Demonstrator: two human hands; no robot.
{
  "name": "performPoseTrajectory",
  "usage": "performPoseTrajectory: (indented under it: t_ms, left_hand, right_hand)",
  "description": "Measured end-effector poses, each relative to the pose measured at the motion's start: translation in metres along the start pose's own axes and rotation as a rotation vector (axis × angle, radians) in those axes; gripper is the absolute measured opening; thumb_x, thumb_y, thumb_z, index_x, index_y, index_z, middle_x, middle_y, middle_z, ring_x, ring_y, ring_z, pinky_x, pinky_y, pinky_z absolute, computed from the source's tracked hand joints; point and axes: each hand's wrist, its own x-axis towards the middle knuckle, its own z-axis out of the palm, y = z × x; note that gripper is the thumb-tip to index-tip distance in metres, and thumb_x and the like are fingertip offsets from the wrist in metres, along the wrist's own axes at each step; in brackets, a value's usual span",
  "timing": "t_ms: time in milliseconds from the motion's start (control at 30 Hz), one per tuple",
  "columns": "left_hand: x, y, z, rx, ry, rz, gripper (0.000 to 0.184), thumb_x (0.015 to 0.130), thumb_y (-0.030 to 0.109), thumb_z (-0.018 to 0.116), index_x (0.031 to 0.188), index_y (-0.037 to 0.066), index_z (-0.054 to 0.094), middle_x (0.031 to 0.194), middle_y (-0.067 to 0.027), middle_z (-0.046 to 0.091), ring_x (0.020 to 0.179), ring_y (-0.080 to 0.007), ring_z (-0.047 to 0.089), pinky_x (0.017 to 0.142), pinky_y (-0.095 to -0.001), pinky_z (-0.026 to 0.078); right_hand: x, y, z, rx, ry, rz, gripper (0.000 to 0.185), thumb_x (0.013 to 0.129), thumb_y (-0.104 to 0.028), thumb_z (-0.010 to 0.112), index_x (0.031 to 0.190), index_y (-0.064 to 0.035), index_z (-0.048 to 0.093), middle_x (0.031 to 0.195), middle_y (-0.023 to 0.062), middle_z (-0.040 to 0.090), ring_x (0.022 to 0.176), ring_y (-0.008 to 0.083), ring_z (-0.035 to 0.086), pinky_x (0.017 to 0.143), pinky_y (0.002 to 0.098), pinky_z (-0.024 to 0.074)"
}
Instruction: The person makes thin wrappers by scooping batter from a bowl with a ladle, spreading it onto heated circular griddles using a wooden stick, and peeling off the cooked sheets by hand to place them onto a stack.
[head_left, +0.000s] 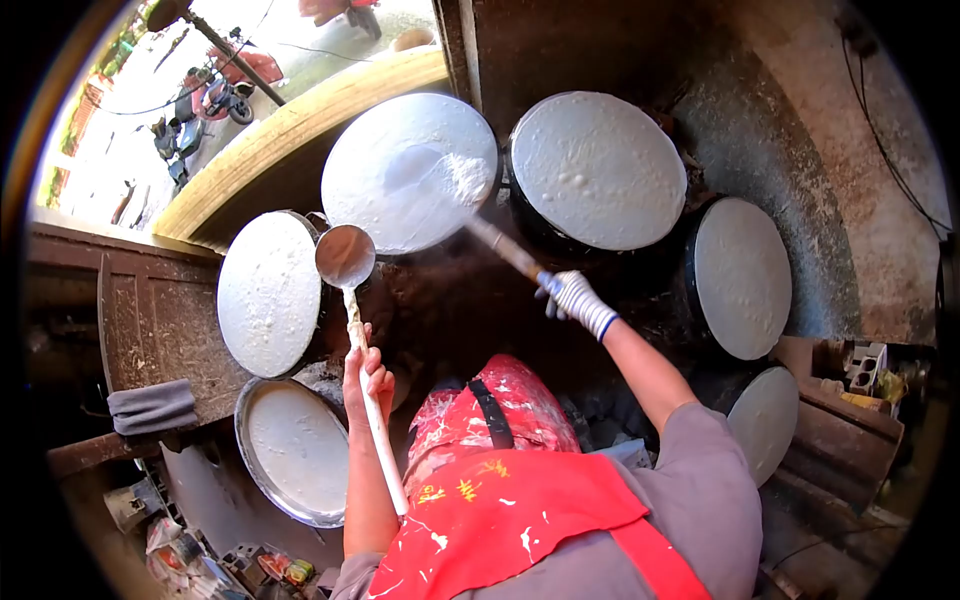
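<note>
My bare left hand (pixel 368 378) is wrapped round the pale handle of a ladle (pixel 345 256), whose metal bowl points away from me between two round pans. In a striped glove, my right hand (pixel 574 299) grips the wooden handle of a long tool (pixel 508 250). That tool reaches over the far middle pan (pixel 370 195); its working end is blurred, so its kind is unclear. White batter coats this pan, with a lumpy white patch (pixel 466 180) near the tool's end.
More white-coated round pans stand in an arc: far right (pixel 598 170), right (pixel 742 278), lower right (pixel 764 424), left (pixel 268 295) and lower left (pixel 297 450). A grey cloth (pixel 153 406) hangs over a wooden ledge at left. A yellowish curved ledge (pixel 300 130) lies behind.
</note>
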Motion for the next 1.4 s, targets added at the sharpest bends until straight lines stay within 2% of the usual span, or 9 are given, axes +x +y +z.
performPoseTrajectory:
  t_ms: [600,700,800,833,900,967,1167,1233,1400]
  left_hand:
    - [0.011,0.041,-0.021,0.022,-0.059,-0.100,0.038,0.093,0.022,0.038,0.127,0.006,0.034,0.062,0.0016,0.038,0.036,-0.0039,0.034,0.040,-0.0188,0.031]
    - [0.012,0.056,-0.027,0.064,-0.060,-0.095,0.039,0.093,0.022,0.039,0.128,0.007,0.033,0.062,0.0021,0.037,0.036,-0.0034,0.034,0.040,-0.0185,0.030]
    - [0.009,0.070,-0.029,0.076,-0.067,-0.077,0.039,0.092,0.023,0.041,0.127,0.008,0.034,0.062,0.0025,0.038,0.036,-0.0034,0.034,0.040,-0.0187,0.030]
    - [0.008,0.072,-0.031,0.078,-0.075,-0.076,0.037,0.091,0.023,0.042,0.125,0.008,0.036,0.062,0.0026,0.039,0.036,-0.0039,0.035,0.041,-0.0190,0.031]
    - [0.010,0.073,-0.029,0.066,-0.072,-0.075,0.038,0.091,0.023,0.042,0.125,0.008,0.036,0.062,0.0023,0.040,0.036,-0.0040,0.035,0.040,-0.0188,0.031]
    - [0.011,0.073,-0.028,0.086,-0.058,-0.095,0.038,0.091,0.023,0.042,0.125,0.008,0.036,0.062,0.0019,0.040,0.036,-0.0042,0.035,0.040,-0.0189,0.031]
    - [0.015,0.066,-0.026,0.112,-0.107,-0.146,0.040,0.093,0.022,0.038,0.130,0.008,0.030,0.063,0.0020,0.039,0.036,-0.0037,0.036,0.042,-0.0196,0.033]
    - [0.013,0.063,-0.028,0.108,-0.100,-0.148,0.041,0.093,0.022,0.038,0.130,0.009,0.030,0.063,0.0019,0.039,0.036,-0.0039,0.036,0.043,-0.0201,0.033]
    - [0.010,0.057,-0.025,0.106,-0.049,-0.149,0.041,0.093,0.023,0.039,0.130,0.009,0.029,0.063,0.0020,0.039,0.036,-0.0042,0.035,0.042,-0.0199,0.034]
  right_hand:
    - [0.072,-0.067,0.004,0.165,0.196,0.077,0.059,0.085,-0.057,0.035,0.093,-0.0031,0.058,0.054,0.0087,0.059,0.033,0.0110,0.036,0.034,0.0281,0.0311]
    - [0.072,-0.096,0.013,-0.307,0.399,-0.193,0.048,0.085,-0.049,0.041,0.098,-0.0050,0.058,0.076,0.0150,0.064,0.066,0.0299,0.060,0.064,0.0364,0.0469]
    - [0.029,-0.096,0.032,-0.386,0.719,-0.545,0.039,0.081,-0.023,0.057,0.116,-0.0090,0.052,0.105,0.0194,0.057,0.095,0.0346,0.056,0.082,0.0390,0.0437]
    - [0.022,-0.090,0.034,-0.257,0.673,-0.367,0.041,0.081,-0.021,0.056,0.120,-0.0106,0.049,0.106,0.0203,0.057,0.096,0.0354,0.055,0.083,0.0395,0.0429]
    - [0.031,-0.069,0.040,-0.477,0.842,-0.468,0.045,0.082,-0.021,0.053,0.125,-0.0138,0.044,0.102,0.0224,0.057,0.092,0.0376,0.055,0.082,0.0412,0.0431]
    - [0.033,-0.080,0.058,-0.484,0.606,-0.114,0.049,0.082,-0.022,0.050,0.130,-0.0208,0.038,0.092,0.0260,0.057,0.083,0.0421,0.055,0.076,0.0450,0.0431]
    - [0.050,-0.057,0.093,-0.162,0.769,-0.629,0.042,0.084,-0.027,0.053,0.125,-0.0174,0.045,0.097,0.0226,0.058,0.082,0.0390,0.056,0.071,0.0410,0.0446]
    - [0.040,-0.043,0.090,-0.162,0.741,-0.324,0.040,0.085,-0.027,0.051,0.124,-0.0166,0.047,0.095,0.0220,0.059,0.079,0.0391,0.056,0.071,0.0405,0.0451]
    - [0.071,-0.071,0.117,-0.216,0.633,-0.441,0.036,0.084,-0.028,0.051,0.119,-0.0192,0.050,0.090,0.0242,0.057,0.080,0.0423,0.053,0.069,0.0445,0.0434]
